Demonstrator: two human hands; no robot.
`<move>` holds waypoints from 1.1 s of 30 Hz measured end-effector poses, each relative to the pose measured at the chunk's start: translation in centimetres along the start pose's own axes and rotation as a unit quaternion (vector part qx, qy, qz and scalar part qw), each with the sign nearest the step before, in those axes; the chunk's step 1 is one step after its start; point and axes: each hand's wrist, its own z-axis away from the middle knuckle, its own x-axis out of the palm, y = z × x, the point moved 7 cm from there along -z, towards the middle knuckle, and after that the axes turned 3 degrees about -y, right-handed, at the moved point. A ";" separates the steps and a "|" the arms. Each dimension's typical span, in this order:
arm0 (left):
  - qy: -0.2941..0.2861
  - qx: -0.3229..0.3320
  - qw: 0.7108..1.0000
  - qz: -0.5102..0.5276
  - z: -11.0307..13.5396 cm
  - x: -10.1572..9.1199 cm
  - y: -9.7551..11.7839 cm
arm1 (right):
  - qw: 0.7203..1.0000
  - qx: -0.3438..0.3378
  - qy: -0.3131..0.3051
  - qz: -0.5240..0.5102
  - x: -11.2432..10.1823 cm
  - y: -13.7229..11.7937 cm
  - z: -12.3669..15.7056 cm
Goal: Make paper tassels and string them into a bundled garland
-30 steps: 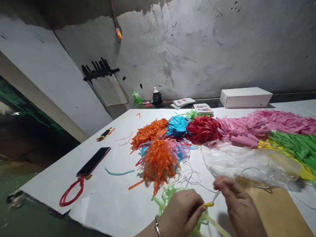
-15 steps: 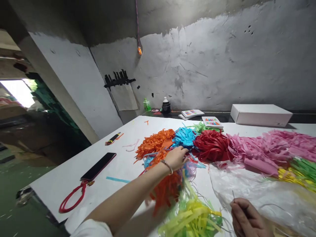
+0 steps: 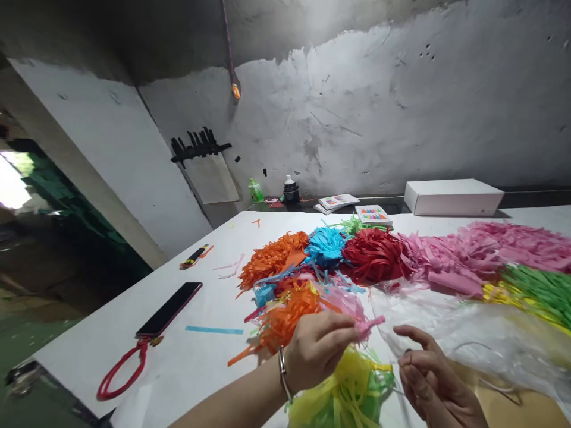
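Note:
My left hand [image 3: 319, 345], with a bracelet at the wrist, pinches a pink paper tassel [image 3: 369, 326] by its twisted top; the fringe hangs in a pale pink bundle behind the fingers. Close on its right, my right hand [image 3: 430, 374] has thumb and fingertips pressed together on a needle, which is mostly hidden now, while the index finger stretches toward the tassel. A thin pale thread [image 3: 398, 391] runs below this hand. Yellow and green tassels [image 3: 345, 395] lie beneath both hands. An orange tassel [image 3: 289, 315] rests beside my left hand.
Orange, blue, dark red [image 3: 377, 255] and pink tassel piles [image 3: 464, 252] line the table, with green and yellow strips at right. A clear plastic bag [image 3: 446, 321] lies before them. A phone [image 3: 172, 309], a cutter [image 3: 195, 255] and a white box [image 3: 452, 197] also sit here.
My left hand has come back from the tassel pile toward my right hand, now with the pink tassel in it. My right hand has risen slightly, its index finger extended.

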 end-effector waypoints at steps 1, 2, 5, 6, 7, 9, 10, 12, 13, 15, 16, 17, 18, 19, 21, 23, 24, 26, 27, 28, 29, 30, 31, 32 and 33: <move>-0.014 0.011 1.000 -0.002 0.5 0.6 0.8 | 0.999 -0.027 -0.023 0.017 0.3 -0.8 0.0; -0.029 0.020 0.999 -0.006 0.8 1.1 1.4 | 0.998 -0.039 -0.047 0.025 0.6 -1.4 0.1; -0.068 0.010 0.998 0.002 1.1 2.1 2.7 | 0.997 -0.021 -0.071 0.008 1.3 -2.0 0.6; -0.071 -0.020 0.997 0.017 1.0 2.1 2.9 | 0.998 -0.013 -0.061 0.004 1.4 -2.0 0.8; -0.069 -0.065 0.995 0.040 0.9 2.1 2.9 | 0.999 -0.009 -0.048 0.007 1.4 -2.0 1.0; -0.060 -0.163 0.981 0.087 0.8 2.2 2.9 | 0.999 -0.011 -0.036 0.015 1.6 -2.1 1.5; -0.061 -0.199 0.972 0.110 0.9 2.3 3.1 | 0.999 -0.015 -0.042 0.013 1.8 -2.1 1.8; -0.077 -0.244 0.955 0.153 1.1 3.1 3.6 | 0.998 -0.022 -0.062 -0.014 2.3 -2.2 2.2; -0.078 -0.261 0.946 0.175 1.2 3.5 3.7 | 0.997 -0.025 -0.064 -0.031 2.4 -2.2 2.4; -0.057 -0.307 0.921 0.234 1.7 4.1 3.5 | 0.998 -0.026 -0.038 -0.043 1.9 -2.3 2.7; -0.037 -0.336 0.900 0.275 2.1 4.3 3.2 | 0.999 -0.021 -0.015 -0.032 1.5 -2.4 2.8; -0.019 -0.364 0.873 0.324 2.6 4.6 2.8 | 1.000 -0.012 0.010 -0.011 1.0 -2.4 3.0; -0.003 -0.389 0.841 0.376 3.0 5.0 2.5 | 1.000 -0.002 0.026 0.017 0.6 -2.5 3.3; 0.007 -0.408 0.807 0.426 3.4 5.4 2.4 | 0.998 0.007 0.032 0.046 0.5 -2.6 3.5; 0.017 -0.430 0.753 0.499 3.9 6.0 2.4 | 0.995 0.015 0.014 0.094 0.7 -2.9 4.0; 0.027 -0.435 0.727 0.531 4.3 6.3 2.6 | 0.992 0.010 -0.015 0.128 1.3 -3.1 4.5; 0.031 -0.437 0.719 0.539 4.4 6.3 2.6 | 0.990 0.009 -0.025 0.140 1.5 -3.2 4.6; 0.038 -0.441 0.709 0.549 4.7 6.4 2.7 | 0.987 0.010 -0.037 0.153 1.9 -3.1 4.8; 0.038 -0.444 0.706 0.551 4.8 6.5 2.7 | 0.987 0.009 -0.040 0.155 2.0 -3.0 4.9; 0.037 -0.450 0.702 0.550 5.0 6.5 2.7 | 0.987 0.008 -0.041 0.155 2.0 -3.0 4.9; 0.035 -0.456 0.700 0.549 5.1 6.5 2.7 | 0.988 0.004 -0.038 0.153 2.0 -3.0 5.0; 0.034 -0.461 0.697 0.548 5.2 6.5 2.6 | 0.988 0.000 -0.033 0.150 2.0 -3.0 5.0; 0.034 -0.466 0.693 0.549 5.3 6.6 2.6 | 0.989 -0.003 -0.027 0.148 1.9 -3.0 5.0; 0.035 -0.469 0.689 0.551 5.4 6.6 2.5 | 0.989 -0.006 -0.023 0.146 1.9 -3.1 5.0; 0.036 -0.470 0.686 0.555 5.4 6.7 2.5 | 0.989 -0.007 -0.021 0.145 1.9 -3.1 5.1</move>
